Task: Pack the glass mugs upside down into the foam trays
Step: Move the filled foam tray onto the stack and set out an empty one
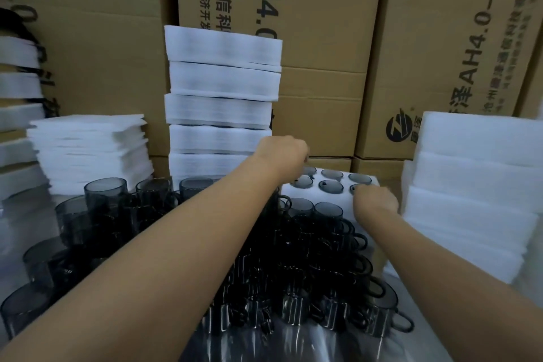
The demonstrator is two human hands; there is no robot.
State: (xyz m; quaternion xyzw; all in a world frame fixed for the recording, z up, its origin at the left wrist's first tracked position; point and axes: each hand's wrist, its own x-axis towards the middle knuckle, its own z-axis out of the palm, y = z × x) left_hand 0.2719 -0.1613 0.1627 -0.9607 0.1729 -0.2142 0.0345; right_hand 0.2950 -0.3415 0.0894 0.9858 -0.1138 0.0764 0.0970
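The left hand [282, 156] hangs knuckles-up over the far left corner of the open foam tray [315, 185], fingers curled downward. Their tips are hidden, so I cannot tell whether they pinch a mug or nothing. The right hand [376, 200] sits at the tray's near right corner, also curled with only its back showing, and its grasp cannot be told either.

The tray's round cells hold glass mugs [331, 186] set base-up, their dark grey bottoms showing as discs in two rows between the hands.

Nearer the person than the tray, a dense crowd of smoky loose mugs [293, 258] stands handle to handle, spreading left of it under the left forearm.

Behind the tray and to its left rises a tall stack of thick foam trays [220, 97]. Further left is a lower pile of thin foam sheets [88, 150], and just right of the tray stands another white foam stack [470, 185].

Cardboard cartons [323, 38] wall off the back. The one behind the tray reads "AH4.0" beside Chinese characters. The carton to the right reads "AH4.0-P" above a round black logo [398, 129].
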